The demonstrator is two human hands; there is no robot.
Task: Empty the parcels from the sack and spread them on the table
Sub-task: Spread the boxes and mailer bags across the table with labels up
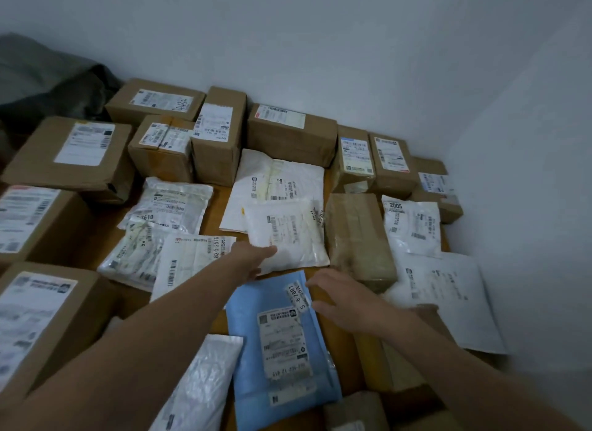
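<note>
Parcels cover the wooden table [221,196]. My left hand [256,259] holds the near left corner of a white padded parcel [288,232] lying in the middle, thumb under its edge. My right hand [339,294] hovers with fingers spread just right of a blue mailer [282,337] that carries a white label. A tape-wrapped brown parcel [357,235] lies right of the white one. The dark grey sack [48,81] sits slumped at the far left.
Several cardboard boxes [160,102] line the back and left side. White poly bags [169,203] lie between them. A large white mailer [448,296] overhangs the right side near the wall [528,206]. Another white bag [198,382] lies close to me.
</note>
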